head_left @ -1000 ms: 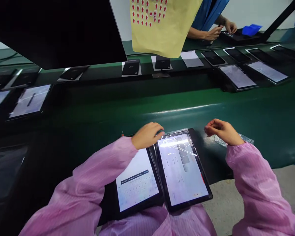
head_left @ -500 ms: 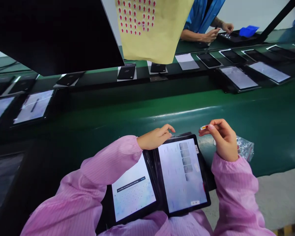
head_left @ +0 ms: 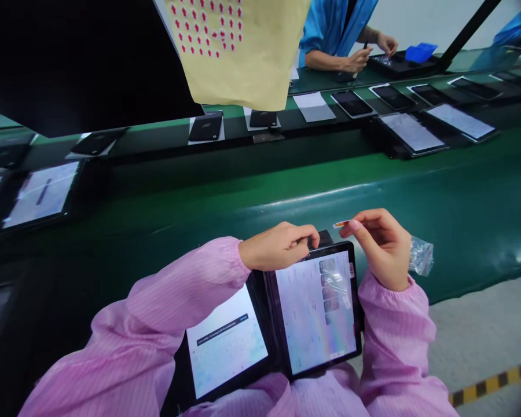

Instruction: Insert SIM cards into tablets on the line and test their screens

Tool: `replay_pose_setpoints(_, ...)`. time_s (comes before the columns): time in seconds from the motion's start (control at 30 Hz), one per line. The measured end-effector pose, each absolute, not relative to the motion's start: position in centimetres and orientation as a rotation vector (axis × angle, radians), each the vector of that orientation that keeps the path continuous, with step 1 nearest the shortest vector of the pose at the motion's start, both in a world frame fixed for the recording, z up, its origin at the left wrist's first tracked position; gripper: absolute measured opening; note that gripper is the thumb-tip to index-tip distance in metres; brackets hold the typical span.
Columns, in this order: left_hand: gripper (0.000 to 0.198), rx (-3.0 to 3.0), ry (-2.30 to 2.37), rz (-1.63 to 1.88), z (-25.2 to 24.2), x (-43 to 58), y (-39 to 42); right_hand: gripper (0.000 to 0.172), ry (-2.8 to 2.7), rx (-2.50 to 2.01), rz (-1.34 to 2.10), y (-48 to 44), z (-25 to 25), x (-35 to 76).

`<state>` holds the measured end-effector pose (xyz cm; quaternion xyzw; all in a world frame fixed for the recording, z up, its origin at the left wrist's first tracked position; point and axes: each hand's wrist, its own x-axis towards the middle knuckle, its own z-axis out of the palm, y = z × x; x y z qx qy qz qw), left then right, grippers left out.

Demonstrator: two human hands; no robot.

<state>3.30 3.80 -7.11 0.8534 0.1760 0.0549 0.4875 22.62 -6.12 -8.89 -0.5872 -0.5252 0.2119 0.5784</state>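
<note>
A tablet (head_left: 304, 324) with a lit screen leans up in front of me, its lower edge by my lap. My left hand (head_left: 282, 246) is at its top edge, index finger bent down on the rim and the other fingers curled; the grip behind the edge is hidden. Just right of it, my right hand (head_left: 382, 243) pinches a small white and orange card-like piece (head_left: 341, 224) between thumb and fingers, above the tablet's upper right corner. A second lit tablet (head_left: 228, 341), showing a dark message bar, lies on the left, partly covered by my left sleeve.
A clear plastic bag (head_left: 421, 256) lies on the green bench (head_left: 473, 231) beyond my right hand. Several tablets (head_left: 412, 133) line the conveyor (head_left: 286, 147). A black panel (head_left: 82, 63) and a yellow sheet (head_left: 243, 81) hang ahead. A co-worker's hands (head_left: 358, 59) work across the line.
My left fingers have bent down onto the tablet's top edge. My right hand has brought the small piece left, closer to the left hand. The view has shifted somewhat right.
</note>
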Motion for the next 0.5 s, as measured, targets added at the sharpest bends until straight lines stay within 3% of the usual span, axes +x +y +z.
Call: replay_pose_setpoints(0.5,0.028,2.056,0.426,0.190,-9.6,3.5,5.1,0.024,-1.200,-1.397,0.865,-4.3,-9.9,23.7)
